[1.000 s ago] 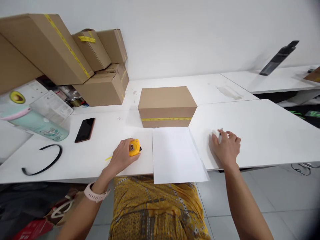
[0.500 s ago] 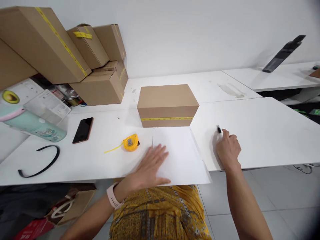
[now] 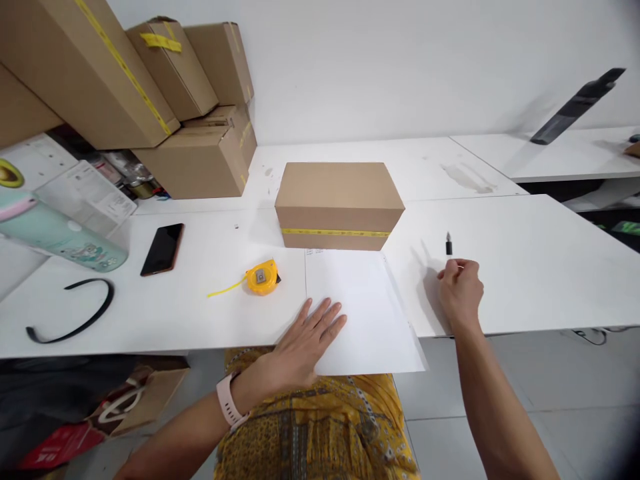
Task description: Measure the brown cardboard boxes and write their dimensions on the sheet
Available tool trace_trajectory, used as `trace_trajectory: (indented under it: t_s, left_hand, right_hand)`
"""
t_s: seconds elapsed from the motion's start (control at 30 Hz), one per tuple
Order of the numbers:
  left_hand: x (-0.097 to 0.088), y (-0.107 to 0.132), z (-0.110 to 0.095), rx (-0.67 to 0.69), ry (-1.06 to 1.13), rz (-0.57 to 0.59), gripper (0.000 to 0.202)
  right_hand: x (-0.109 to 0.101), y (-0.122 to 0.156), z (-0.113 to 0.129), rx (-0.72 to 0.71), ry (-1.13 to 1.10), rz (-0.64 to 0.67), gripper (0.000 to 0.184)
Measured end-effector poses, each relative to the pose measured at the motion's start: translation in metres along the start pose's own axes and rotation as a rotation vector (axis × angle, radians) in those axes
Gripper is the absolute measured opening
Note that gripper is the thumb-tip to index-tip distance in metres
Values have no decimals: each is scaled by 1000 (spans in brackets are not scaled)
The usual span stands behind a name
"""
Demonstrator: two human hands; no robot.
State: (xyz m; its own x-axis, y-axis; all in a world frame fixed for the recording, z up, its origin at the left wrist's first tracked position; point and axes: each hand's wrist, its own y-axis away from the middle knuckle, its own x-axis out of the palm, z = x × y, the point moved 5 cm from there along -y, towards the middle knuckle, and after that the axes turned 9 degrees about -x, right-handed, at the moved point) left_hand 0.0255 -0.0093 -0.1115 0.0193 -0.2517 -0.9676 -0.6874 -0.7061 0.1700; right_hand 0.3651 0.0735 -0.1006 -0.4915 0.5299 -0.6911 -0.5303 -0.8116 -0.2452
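Note:
My left hand (image 3: 313,340) lies flat with fingers spread, pressing on the left side of a white sheet of paper (image 3: 365,313). The sheet overhangs the table's front edge, and its far edge meets a closed cardboard box (image 3: 340,190) with a yellow tape band. To the right of the paper, my right hand (image 3: 461,290) is closed around a slim pen-shaped tool (image 3: 449,248). Its black collar and pointed silver tip face away from me; fingers hide most of its body. An orange tape measure (image 3: 263,277), its yellow tape partly out, rests left of the paper.
A phone (image 3: 163,249), a black curved band (image 3: 95,317) and a mint bottle (image 3: 65,233) are at the left. Stacked cardboard boxes (image 3: 195,160) stand behind them. At the far right, a dark bottle (image 3: 575,107) stands on another white surface (image 3: 505,150).
My right hand has lifted the pen-shaped tool, and its tip now points straight away from me. My left hand has shifted slightly on the paper. The view has moved a little.

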Motion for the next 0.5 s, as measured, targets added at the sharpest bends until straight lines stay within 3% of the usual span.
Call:
trace_trajectory:
  t_s: [0.1, 0.2, 0.3, 0.37, 0.5]
  left_hand:
    - [2, 5, -5, -6, 21, 8, 125]
    - [5, 9, -11, 1, 23, 15, 123]
    - [6, 14, -18, 7, 31, -11, 114]
    - [8, 17, -22, 5, 35, -29, 110]
    - [13, 24, -27, -4, 38, -41, 112]
  right_hand:
    - [-10, 20, 28, -89, -527, -21, 49]
    - [-20, 39, 80, -340, -855, 164, 53]
    - [-20, 41, 132, -597, -924, 427, 37]
    - [-8, 31, 157, -711, -910, 627, 31]
    - [32, 2, 181, -760, -789, 933, 32]
